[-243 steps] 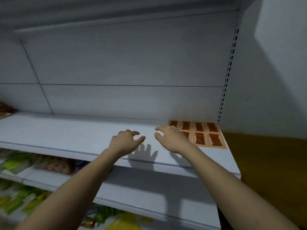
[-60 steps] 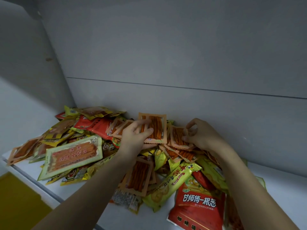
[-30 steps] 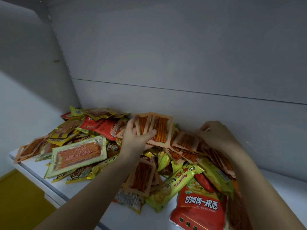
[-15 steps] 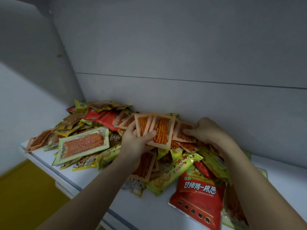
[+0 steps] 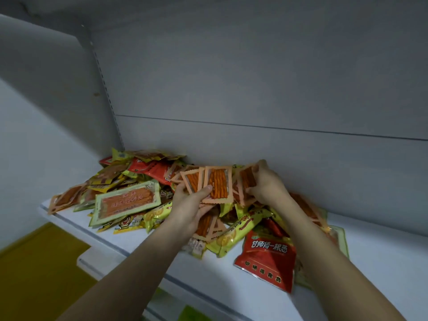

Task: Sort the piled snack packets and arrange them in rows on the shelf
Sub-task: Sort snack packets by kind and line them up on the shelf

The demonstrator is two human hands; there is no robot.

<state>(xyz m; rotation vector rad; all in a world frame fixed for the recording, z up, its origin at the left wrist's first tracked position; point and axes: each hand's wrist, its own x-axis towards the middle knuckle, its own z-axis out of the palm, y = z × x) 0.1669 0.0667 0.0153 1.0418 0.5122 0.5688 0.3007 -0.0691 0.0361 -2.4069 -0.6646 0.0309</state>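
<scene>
I see a white shelf [image 5: 382, 258] with a grey back panel [image 5: 254, 89] behind it, and the shelf's left end meets a slotted upright [image 5: 105, 89]. Most of the shelf's left and middle part is covered by a loose pile of snack packets [image 5: 148, 181], heaped against the back panel and lying at all angles, overlapping one another. The colours are mixed: yellow-green, red, and pale orange with clear windows showing orange-red sticks.

The biggest single piece I can pick out is a red bag [image 5: 268, 258] with white lettering, lying flat at the front right of the pile, near the shelf edge. Left of centre lies a long green-bordered packet [image 5: 127, 202] with an orange panel, resting on top of the yellow ones. A narrow yellow-green packet [image 5: 234, 235] slants between my forearms.

My left hand [image 5: 188, 205] grasps a fan of small orange packets [image 5: 215, 184], thumb pressed across the front of them, held upright just above the pile. My right hand [image 5: 266, 184] is beside it, fingers curled round another small orange packet [image 5: 246, 179] at the top of the heap, close to the back panel. The two hands are near each other but not touching.

A lower shelf [image 5: 97, 258] edge shows beneath, and a yellow floor [image 5: 34, 262] at bottom left.
</scene>
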